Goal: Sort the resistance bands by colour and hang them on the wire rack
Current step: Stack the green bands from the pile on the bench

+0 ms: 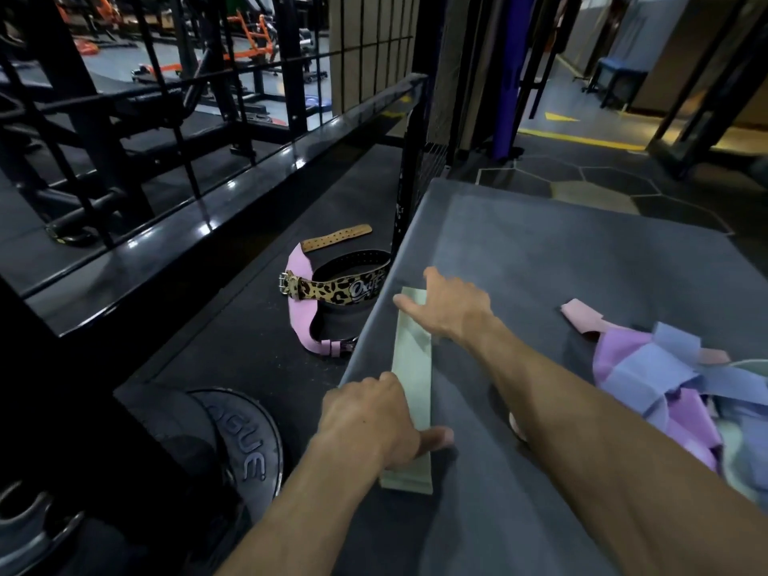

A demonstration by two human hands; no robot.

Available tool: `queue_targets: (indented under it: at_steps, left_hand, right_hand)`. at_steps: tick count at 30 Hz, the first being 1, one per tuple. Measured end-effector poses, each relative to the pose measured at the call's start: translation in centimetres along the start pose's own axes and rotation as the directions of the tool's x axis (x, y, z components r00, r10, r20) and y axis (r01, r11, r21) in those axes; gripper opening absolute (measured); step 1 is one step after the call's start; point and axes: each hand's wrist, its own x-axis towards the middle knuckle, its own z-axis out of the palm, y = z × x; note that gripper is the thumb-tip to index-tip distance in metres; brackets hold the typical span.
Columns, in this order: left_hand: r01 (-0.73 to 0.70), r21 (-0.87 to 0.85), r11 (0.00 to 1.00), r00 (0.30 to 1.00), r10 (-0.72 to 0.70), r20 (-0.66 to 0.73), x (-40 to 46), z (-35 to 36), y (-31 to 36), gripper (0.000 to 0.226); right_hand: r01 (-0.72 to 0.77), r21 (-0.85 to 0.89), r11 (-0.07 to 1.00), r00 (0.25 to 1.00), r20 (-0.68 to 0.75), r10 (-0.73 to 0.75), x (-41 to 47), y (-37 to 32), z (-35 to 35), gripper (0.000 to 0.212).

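While the left hand [374,417] pins the near end and the right hand [451,305] presses flat fingers on the far end, green band [411,367], bench [540,251] left edge: smooth straight, keep apart from the mixed pile [673,384].

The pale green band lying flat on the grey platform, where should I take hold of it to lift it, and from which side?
Take the pale green band at its near end, which sticks out past the left hand. It lies flat along the grey platform, close to the left edge, so coming from that edge probably lets fingers slide under for a pinch grip. The right hand touches the far end.
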Motion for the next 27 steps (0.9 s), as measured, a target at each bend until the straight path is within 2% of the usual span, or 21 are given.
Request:
queue_targets:
  at_steps: [4, 7, 12, 15, 18, 21, 24, 25, 27]
  left_hand:
    - [0.011, -0.067, 0.998, 0.999, -0.013, -0.035, -0.7, -0.5, -0.2, 0.076]
    - [-0.027, -0.117, 0.993, 0.991, 0.011, -0.136, -1.6, -0.9, 0.3, 0.056]
    - [-0.21, -0.147, 0.967, 0.924, 0.147, -0.353, -3.4, -0.5, 4.5, 0.032]
    - [-0.299, -0.116, 0.947, 0.907, 0.244, -0.344, -3.4, 0.5, 7.9, 0.02]
    - [-0.378, -0.124, 0.917, 0.896, 0.329, -0.297, -2.7, 1.7, 10.6, 0.02]
    - [-0.423, -0.097, 0.901, 0.882, 0.385, -0.273, -2.0, 2.6, 12.6, 0.041]
    - [-0.371, -0.055, 0.927, 0.912, 0.353, -0.207, -1.1, 3.0, 13.4, 0.076]
    - [-0.345, -0.051, 0.937, 0.921, 0.328, -0.21, -0.8, 3.0, 13.7, 0.081]
    - [-0.304, -0.074, 0.95, 0.92, 0.273, -0.281, -0.3, 2.9, 14.3, 0.074]
  right_hand:
    - [0.065, 0.049, 0.997, 0.991, -0.124, -0.058, -4.4, 3.4, -1.3, 0.053]
    - [0.062, 0.128, 0.99, 0.966, -0.256, -0.027, -8.6, 7.5, -2.4, 0.04]
    - [-0.019, 0.337, 0.941, 0.859, -0.475, 0.188, -15.8, 15.0, -3.5, 0.017]
    - [-0.082, 0.417, 0.905, 0.771, -0.549, 0.323, -19.2, 19.2, -3.7, 0.009]
    - [-0.219, 0.416, 0.882, 0.724, -0.537, 0.433, -21.5, 22.4, -3.7, 0.015]
    - [-0.281, 0.388, 0.878, 0.782, -0.438, 0.443, -23.2, 24.5, -3.2, 0.015]
    - [-0.307, 0.273, 0.912, 0.844, -0.364, 0.393, -24.0, 26.0, -2.9, 0.017]
    - [-0.313, 0.231, 0.921, 0.863, -0.335, 0.378, -24.2, 26.4, -2.9, 0.022]
    - [-0.322, 0.171, 0.931, 0.898, -0.257, 0.357, -24.3, 27.0, -3.1, 0.032]
